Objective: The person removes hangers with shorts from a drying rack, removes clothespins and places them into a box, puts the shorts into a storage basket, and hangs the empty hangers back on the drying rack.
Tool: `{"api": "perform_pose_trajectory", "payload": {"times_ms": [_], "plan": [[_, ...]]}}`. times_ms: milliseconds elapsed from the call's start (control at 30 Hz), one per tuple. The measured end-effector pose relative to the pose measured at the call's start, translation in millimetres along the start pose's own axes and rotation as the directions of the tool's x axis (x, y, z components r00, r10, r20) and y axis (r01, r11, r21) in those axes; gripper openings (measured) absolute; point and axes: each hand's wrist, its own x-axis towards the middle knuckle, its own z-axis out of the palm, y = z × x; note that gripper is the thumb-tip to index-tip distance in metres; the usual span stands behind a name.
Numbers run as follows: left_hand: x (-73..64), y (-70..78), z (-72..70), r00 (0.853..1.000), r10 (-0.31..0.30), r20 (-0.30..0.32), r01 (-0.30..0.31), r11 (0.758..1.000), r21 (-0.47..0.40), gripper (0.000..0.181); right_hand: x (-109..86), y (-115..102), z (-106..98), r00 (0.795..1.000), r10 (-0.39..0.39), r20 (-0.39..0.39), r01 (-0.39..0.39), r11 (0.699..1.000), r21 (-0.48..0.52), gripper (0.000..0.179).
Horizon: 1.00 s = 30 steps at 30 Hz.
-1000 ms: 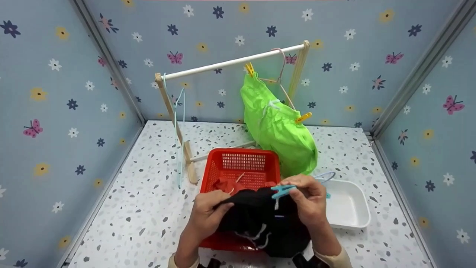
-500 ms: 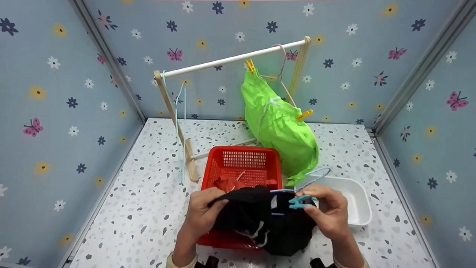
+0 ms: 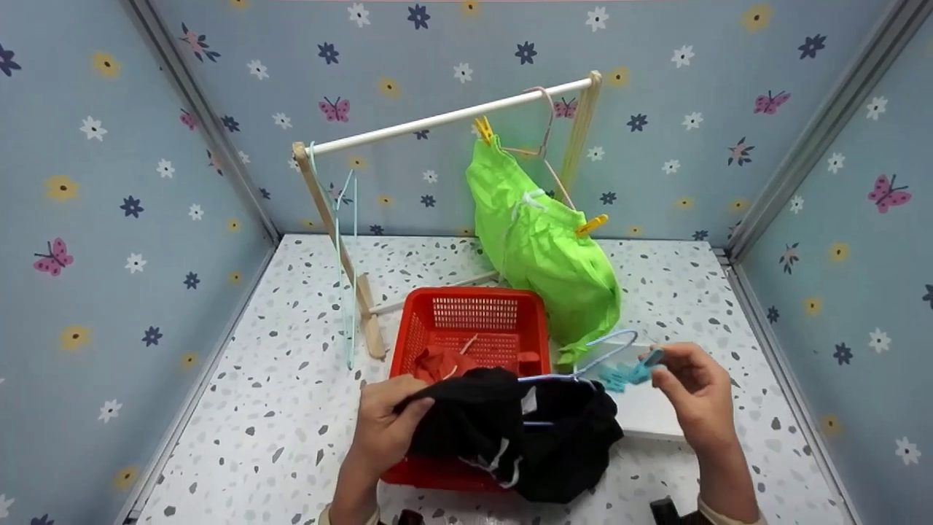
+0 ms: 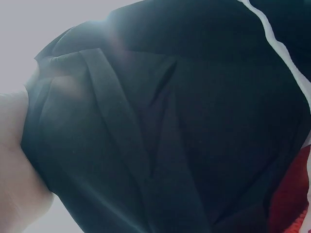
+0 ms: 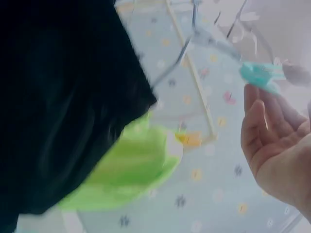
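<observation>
My left hand pinches the waistband of black drawstring shorts, bunched over the front of a red basket. A lilac-blue hanger lies inside the waist opening, its hook sticking out to the right. In the left wrist view the black cloth fills most of the picture. To the right of the shorts, my right hand pinches a teal clothespin between thumb and fingers, over a white tray. The right wrist view shows that clothespin at the fingertips, blurred.
Behind the basket a drying rack holds a bright green garment on a pink hanger, with yellow clothespins. A light-blue hanger hangs at its left end. Red cloth lies in the basket.
My right hand has moved right, away from the black shorts' waistband to over the white tray, carrying the teal clothespin. The hanger's hook has come into view. My left hand keeps its grip.
</observation>
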Motion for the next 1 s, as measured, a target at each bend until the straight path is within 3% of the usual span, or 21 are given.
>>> {"api": "perform_pose_trajectory", "payload": {"times_ms": [200, 333, 400, 467, 600, 800, 1000], "plan": [[-4.2, 0.7, -2.9, 1.0, 0.0, -0.019, 0.0, 1.0, 0.003, 0.007, 9.0, 24, -24, 0.986, 0.098, -0.136, -0.104, 0.994, -0.037, 0.018], [-5.3, 0.3, -4.2, 1.0, 0.004, -0.029, -0.003, 1.0, 0.009, 0.008, 12.2, 40, -38, 0.95, 0.186, -0.25, -0.218, 0.97, -0.11, 0.024], [-5.6, -0.6, -3.8, 1.0, 0.003, -0.031, -0.003, 1.0, 0.011, 0.009, 13.5, 47, -46, 0.918, 0.246, -0.311, -0.309, 0.936, -0.169, 0.028], [-6.6, -1.2, -3.2, 0.999, 0.001, -0.034, -0.001, 1.0, 0.008, 0.009, 13.9, 54, -55, 0.88, 0.313, -0.358, -0.409, 0.883, -0.232, 0.032], [-8.0, -1.5, -3.3, 0.999, -0.01, -0.047, 0.011, 1.0, 0.005, 0.01, 14.5, 67, -71, 0.821, 0.428, -0.378, -0.545, 0.785, -0.295, 0.04], [-8.0, -2.3, -4.1, 0.998, -0.021, -0.059, 0.023, 1.0, 0.017, 0.01, 17.0, 93, -89, 0.789, 0.506, -0.349, -0.604, 0.742, -0.289, 0.044], [-11.4, -2.5, -4.7, 0.996, -0.057, -0.062, 0.059, 0.998, 0.024, 0.012, 14.5, 113, -99, 0.749, 0.582, -0.315, -0.662, 0.651, -0.372, 0.048]]}}
